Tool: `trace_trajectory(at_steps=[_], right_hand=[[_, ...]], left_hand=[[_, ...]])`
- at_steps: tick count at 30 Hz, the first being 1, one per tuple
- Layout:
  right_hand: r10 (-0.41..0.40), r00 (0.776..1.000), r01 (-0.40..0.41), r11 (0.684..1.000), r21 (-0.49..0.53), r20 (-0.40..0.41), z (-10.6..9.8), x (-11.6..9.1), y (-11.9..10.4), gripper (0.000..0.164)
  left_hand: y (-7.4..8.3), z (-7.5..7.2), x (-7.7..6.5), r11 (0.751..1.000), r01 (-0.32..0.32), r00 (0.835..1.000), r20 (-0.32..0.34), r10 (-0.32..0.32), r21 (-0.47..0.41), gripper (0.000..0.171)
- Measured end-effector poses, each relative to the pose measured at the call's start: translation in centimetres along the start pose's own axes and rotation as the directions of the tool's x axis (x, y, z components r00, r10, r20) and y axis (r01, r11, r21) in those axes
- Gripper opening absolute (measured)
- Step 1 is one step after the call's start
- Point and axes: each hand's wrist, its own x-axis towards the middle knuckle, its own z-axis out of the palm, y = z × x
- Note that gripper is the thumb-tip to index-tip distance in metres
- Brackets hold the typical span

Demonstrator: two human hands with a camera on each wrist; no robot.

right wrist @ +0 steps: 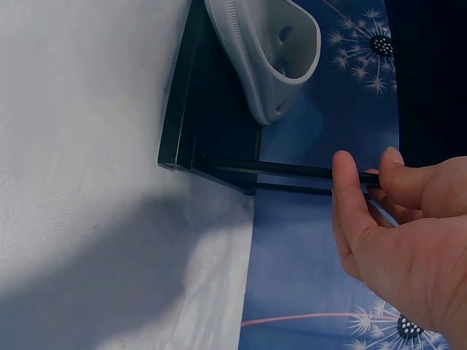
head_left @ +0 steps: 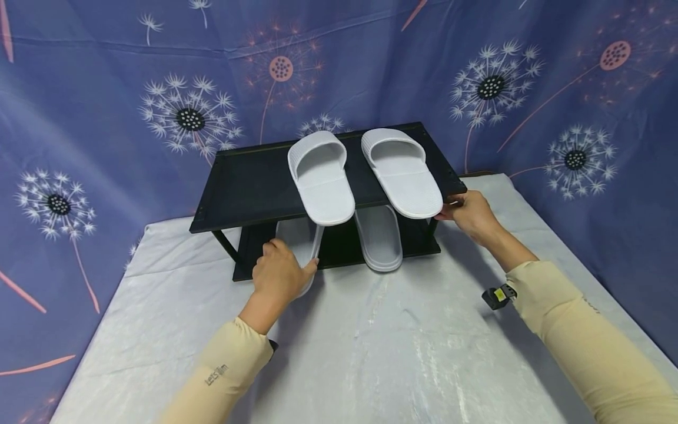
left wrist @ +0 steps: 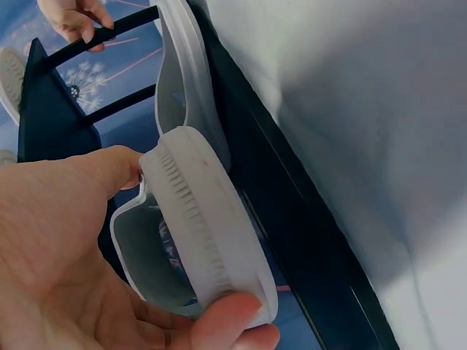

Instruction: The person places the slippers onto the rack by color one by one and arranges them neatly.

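Note:
A black two-tier shoe rack (head_left: 249, 182) stands on the table with two white slippers on top, a left one (head_left: 327, 194) and a right one (head_left: 405, 182). My left hand (head_left: 279, 274) grips a slipper (left wrist: 208, 219) by its end, thumb on one side and fingers on the other; it overlaps the lower shelf's front edge. Beside it, another slipper (head_left: 380, 238) lies on the lower shelf, its end sticking out past the edge. At the rack's right end, my right hand (head_left: 474, 218) pinches a thin black post (right wrist: 292, 170) just under the top shelf.
A pale cloth covers the table (head_left: 371, 347) in front of the rack. Behind and along both sides hangs a blue curtain (head_left: 371, 76) with dandelion prints, close to the rack's back edge.

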Motion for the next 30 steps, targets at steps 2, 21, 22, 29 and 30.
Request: trace_trajectory(at_steps=[2,21,22,29,30], right_hand=[[0.001,1.0,-0.001,1.0,0.01,-0.001,0.0,0.0,0.0,0.035],[0.03,0.999,-0.03,0.999,-0.016,0.01,0.0,0.1,0.1,0.038],[0.033,0.999,-0.033,0.999,-0.024,0.012,-0.1,0.1,0.1,0.038],[0.025,1.0,-0.024,0.999,-0.025,0.015,-0.2,0.1,0.0,0.037],[0.025,1.0,-0.025,0.999,-0.027,0.013,-0.2,0.1,0.0,0.037]], left_hand=[[0.2,0.2,0.3,1.0,-0.001,1.0,0.001,0.001,0.008,0.105],[1.3,2.2,2.6,1.0,0.011,0.991,-0.131,-0.007,0.024,0.101],[1.4,2.2,2.7,1.0,0.01,0.99,-0.143,-0.007,0.022,0.101],[2.0,2.6,3.6,1.0,0.0,0.986,-0.168,0.001,0.001,0.099],[2.1,2.7,3.7,1.0,0.002,0.987,-0.158,-0.002,-0.001,0.1]])
